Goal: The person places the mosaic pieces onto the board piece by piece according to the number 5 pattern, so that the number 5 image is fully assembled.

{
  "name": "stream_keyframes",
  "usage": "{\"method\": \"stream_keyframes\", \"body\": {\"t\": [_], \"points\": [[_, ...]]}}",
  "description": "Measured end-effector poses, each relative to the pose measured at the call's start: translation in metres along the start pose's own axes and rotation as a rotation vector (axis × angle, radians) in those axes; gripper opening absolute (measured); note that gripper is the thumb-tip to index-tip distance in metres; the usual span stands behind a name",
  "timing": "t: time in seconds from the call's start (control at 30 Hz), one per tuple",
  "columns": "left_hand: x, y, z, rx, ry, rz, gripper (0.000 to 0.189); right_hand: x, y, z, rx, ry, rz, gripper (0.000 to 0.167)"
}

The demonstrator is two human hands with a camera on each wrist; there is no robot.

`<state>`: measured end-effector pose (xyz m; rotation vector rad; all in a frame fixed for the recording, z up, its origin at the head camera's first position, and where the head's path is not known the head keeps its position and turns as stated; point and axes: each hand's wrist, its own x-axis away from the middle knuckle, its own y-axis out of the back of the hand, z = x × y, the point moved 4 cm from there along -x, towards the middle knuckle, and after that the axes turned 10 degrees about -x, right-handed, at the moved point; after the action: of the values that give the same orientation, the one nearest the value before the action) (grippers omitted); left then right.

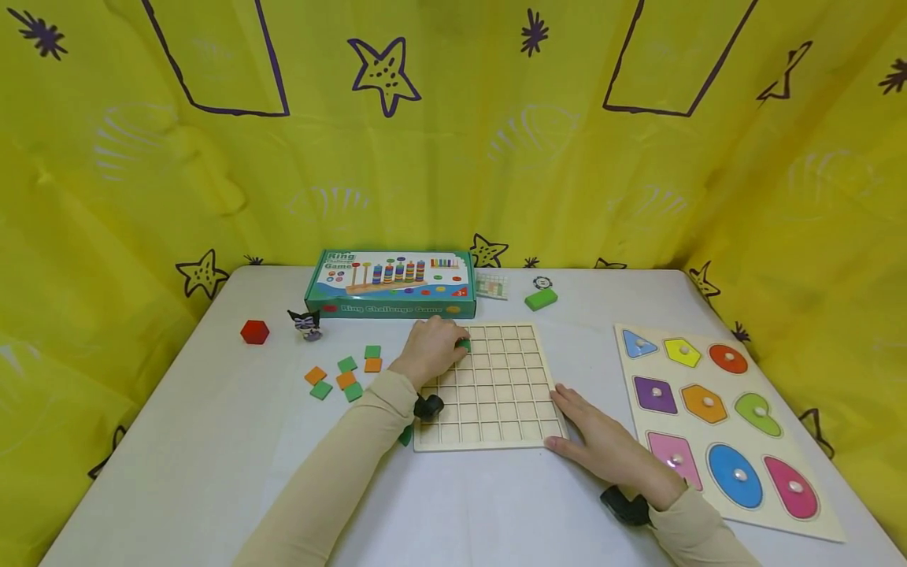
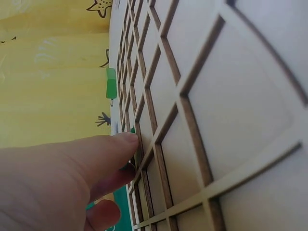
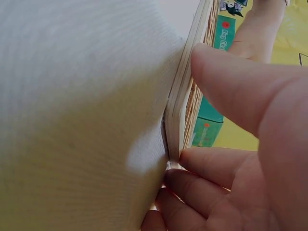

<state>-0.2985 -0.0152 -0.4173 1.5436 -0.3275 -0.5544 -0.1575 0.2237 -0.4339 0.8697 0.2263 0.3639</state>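
Note:
A wooden grid board point(image 1: 496, 390) lies on the white table. Over its far left part, my left hand point(image 1: 431, 346) pinches a small green square tile point(image 1: 464, 345) down at the grid. In the left wrist view, the thumb point(image 2: 126, 139) hides most of that tile. My right hand point(image 1: 602, 437) has its fingers extended, and thumb and fingertips touch the board's right edge; the right wrist view shows the thumb point(image 3: 216, 67) against the board's side point(image 3: 180, 106). Another green piece point(image 1: 405, 435) shows beside the board's near left edge, partly behind the left sleeve.
Loose orange tiles point(image 1: 316, 376) and green tiles point(image 1: 322, 390) lie left of the board. Behind stand a game box point(image 1: 391, 309), a dark figurine point(image 1: 308, 325) and a green block point(image 1: 542, 299). A red hexagonal piece point(image 1: 255, 331) sits far left, a shape puzzle point(image 1: 680, 368) at right.

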Motion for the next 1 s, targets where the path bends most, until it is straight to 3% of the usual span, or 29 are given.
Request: {"method": "stream_keyframes", "body": {"t": [0.67, 1.0], "points": [[-0.0006, -0.0039, 0.0019, 0.06, 0.011, 0.011, 0.024, 0.0001, -0.0005, -0.0024, 0.005, -0.006, 0.006, 0.075], [0.0005, -0.005, 0.0074, 0.162, 0.011, -0.024, 0.025, -0.0002, -0.0007, -0.0019, 0.004, -0.015, 0.007, 0.075]]}}
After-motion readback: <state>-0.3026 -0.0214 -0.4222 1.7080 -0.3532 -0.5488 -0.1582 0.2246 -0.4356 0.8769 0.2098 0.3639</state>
